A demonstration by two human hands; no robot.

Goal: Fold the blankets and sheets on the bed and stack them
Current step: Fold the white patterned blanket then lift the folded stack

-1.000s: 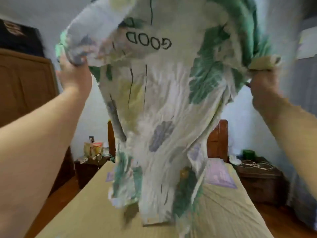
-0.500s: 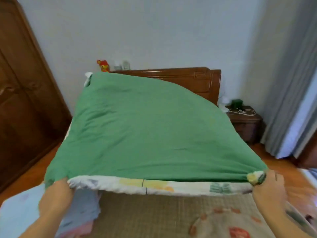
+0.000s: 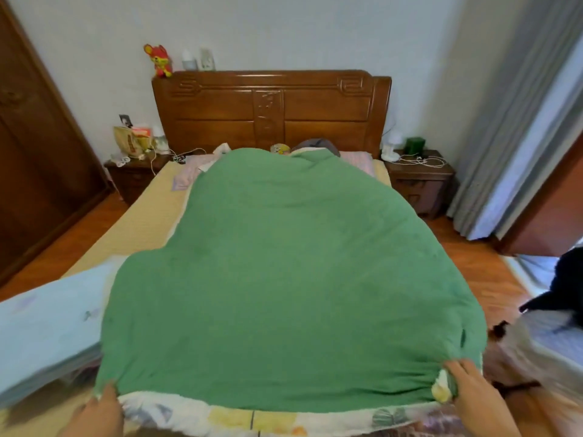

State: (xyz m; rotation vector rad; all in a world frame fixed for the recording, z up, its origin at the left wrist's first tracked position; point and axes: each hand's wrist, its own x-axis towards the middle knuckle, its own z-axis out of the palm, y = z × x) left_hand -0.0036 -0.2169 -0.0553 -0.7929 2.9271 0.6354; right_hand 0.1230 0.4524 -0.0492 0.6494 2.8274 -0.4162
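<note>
Blanket (image 3: 284,279) spread green side up over bed (image 3: 138,225).
Left hand (image 3: 97,411) and right hand (image 3: 473,392) each pinch a near corner; printed underside shows along near edge. Folded pale sheet (image 3: 47,326) lies left, beside it.

We are in a bedroom at home. We see a big bed (image 3: 135,228) with a wooden headboard (image 3: 271,111). A little night table (image 3: 421,181) stands on each side of the headboard, and a toy mouse (image 3: 159,59) sits on top.
</note>
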